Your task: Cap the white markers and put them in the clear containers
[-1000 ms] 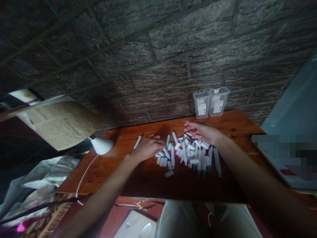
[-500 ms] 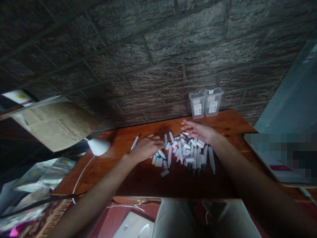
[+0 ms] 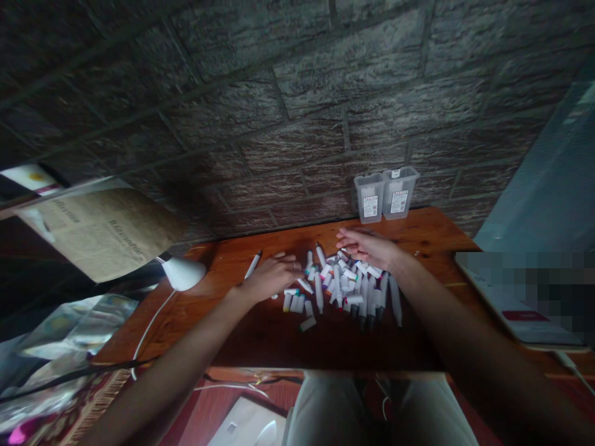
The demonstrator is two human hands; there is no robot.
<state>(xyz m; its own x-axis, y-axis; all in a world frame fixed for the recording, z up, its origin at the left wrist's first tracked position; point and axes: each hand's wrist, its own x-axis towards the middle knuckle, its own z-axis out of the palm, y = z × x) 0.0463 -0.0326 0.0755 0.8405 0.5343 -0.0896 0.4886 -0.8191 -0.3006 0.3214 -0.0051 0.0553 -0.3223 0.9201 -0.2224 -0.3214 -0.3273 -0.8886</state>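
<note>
A heap of white markers and loose marker caps with coloured ends lies on the wooden desk between my hands. My left hand is palm down at the heap's left side, fingers stretched out and partly over the nearest pieces. Whether it touches them I cannot tell. Along the heap's far right side, my right hand is turned sideways with its fingers extended and nothing visible in them. One marker lies apart, just left of my left hand. Several uncapped-looking markers point toward me at the heap's near right.
Two clear plastic containers with labels stand against the brick wall at the back. A white lamp with a paper shade is on the left, its cable running down. An open laptop sits at the right edge.
Both hands keep nearly the same pose beside the heap. The view shifts very slightly; no marker is visibly picked up or let go.
</note>
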